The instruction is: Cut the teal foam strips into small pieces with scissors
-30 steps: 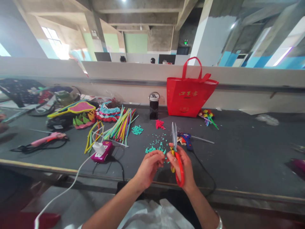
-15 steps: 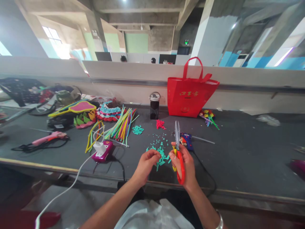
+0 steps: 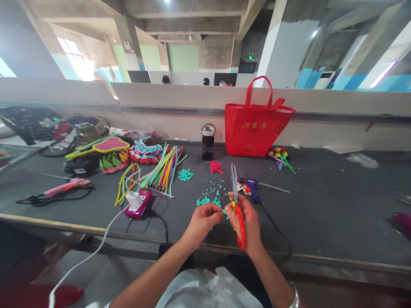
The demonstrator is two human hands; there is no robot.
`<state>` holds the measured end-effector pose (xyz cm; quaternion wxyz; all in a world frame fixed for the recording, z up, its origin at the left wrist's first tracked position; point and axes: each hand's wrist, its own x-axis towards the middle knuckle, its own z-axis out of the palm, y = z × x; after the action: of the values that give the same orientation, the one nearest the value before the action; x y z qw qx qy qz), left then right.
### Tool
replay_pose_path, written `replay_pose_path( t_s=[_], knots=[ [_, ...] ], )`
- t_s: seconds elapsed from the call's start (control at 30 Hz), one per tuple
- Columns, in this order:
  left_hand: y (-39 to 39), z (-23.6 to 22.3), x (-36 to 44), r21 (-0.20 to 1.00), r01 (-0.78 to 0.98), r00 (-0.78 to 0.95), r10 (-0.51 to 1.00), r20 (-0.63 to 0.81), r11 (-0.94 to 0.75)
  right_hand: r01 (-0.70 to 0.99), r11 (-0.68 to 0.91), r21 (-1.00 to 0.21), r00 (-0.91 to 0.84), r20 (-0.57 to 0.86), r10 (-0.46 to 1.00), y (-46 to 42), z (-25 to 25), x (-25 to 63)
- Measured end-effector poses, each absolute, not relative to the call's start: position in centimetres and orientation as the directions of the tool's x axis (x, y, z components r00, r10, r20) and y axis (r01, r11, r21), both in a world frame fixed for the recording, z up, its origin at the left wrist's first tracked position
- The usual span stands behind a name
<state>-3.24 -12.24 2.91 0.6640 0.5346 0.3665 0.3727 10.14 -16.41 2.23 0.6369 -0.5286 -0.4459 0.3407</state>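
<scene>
My right hand point(image 3: 252, 224) is wrapped round a pair of scissors point(image 3: 238, 214) with orange-red handles, its blades pointing up and away from me. Something yellow shows beside the handle, partly hidden by my fingers. Close by on the left, my left hand point(image 3: 203, 222) is closed in a pinch, thumb against fingers, its tips almost at my right thumb. A bit of teal shows between the two hands, but I cannot tell which one holds it. Just beyond my left hand lies a loose heap of cut teal pieces point(image 3: 208, 201), with small scraps scattered past it.
Behind stand a black bottle point(image 3: 208, 145) and a red bag point(image 3: 257, 132). A blue glue gun point(image 3: 253, 186) lies right of the scissors, a pink one point(image 3: 66, 187) far left. Colourful pipe cleaners point(image 3: 165, 171) and a purple power strip point(image 3: 141, 207) with cables lie left.
My left hand has moved right, closer to my right hand, covering part of the teal heap. The scissors have shifted slightly left and tilted.
</scene>
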Motion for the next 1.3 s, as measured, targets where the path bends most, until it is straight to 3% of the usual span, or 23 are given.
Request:
replay_pose_path(
  t_s=[0.3,0.73,1.3],
  knots=[
    [-12.7,4.5,-3.1,0.842,-0.467,0.323,0.939,-0.121,0.269,0.433,0.123,-0.893,0.355,0.294,0.887,-18.2,-0.5,9.0],
    [-13.1,4.0,-2.6,0.812,-0.500,0.368,0.923,-0.117,0.302,0.617,0.141,-0.775,0.308,0.402,0.862,-19.1,-1.0,8.6],
    [-13.2,4.1,-2.5,0.829,-0.465,0.405,0.907,-0.114,0.312,0.531,0.166,-0.831,0.301,0.368,0.880,-19.5,-0.5,8.2]
  ],
)
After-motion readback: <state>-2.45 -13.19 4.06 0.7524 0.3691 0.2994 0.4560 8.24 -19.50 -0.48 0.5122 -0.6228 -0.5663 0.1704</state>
